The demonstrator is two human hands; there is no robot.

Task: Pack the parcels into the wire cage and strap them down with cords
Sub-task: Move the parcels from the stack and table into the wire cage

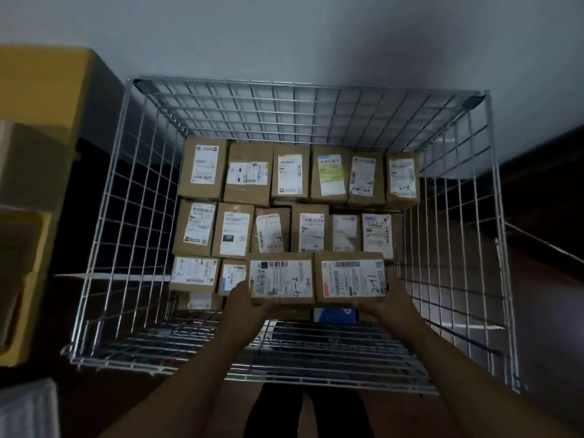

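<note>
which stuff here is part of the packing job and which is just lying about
Job: wire cage, stacked parcels, parcel marked 4-2 held by the left hand, parcel marked 2-1 held by the right hand. No cords in view.
Lying about: yellow boxes outside the cage, at left.

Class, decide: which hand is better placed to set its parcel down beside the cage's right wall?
Right. The right hand grips the parcel marked 2-1, nearest the cage's right wall; the left hand holds the parcel marked 4-2, farther from it.
</note>
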